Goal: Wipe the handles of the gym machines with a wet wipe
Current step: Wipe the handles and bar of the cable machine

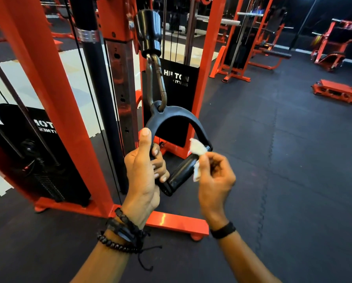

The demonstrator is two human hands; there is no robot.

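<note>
I see dim, even indoor light, with bright glare on the red base bar point(162, 218). My wide lens bends the uprights at the edges, and the far machines point(332, 45) blur softly.

handle point(180, 175): near end hidden by left hand point(143, 170) | wet wipe point(197, 158): partly hidden by right hand point(214, 176) | far machines point(332, 48): blurred

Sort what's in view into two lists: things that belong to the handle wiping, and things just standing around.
In use:
wet wipe, pinched by the right hand
black cable handle, steadied by the left hand
carabiner it hangs from

Standing around:
benches and racks at the back
low red sled on the floor mats
</note>
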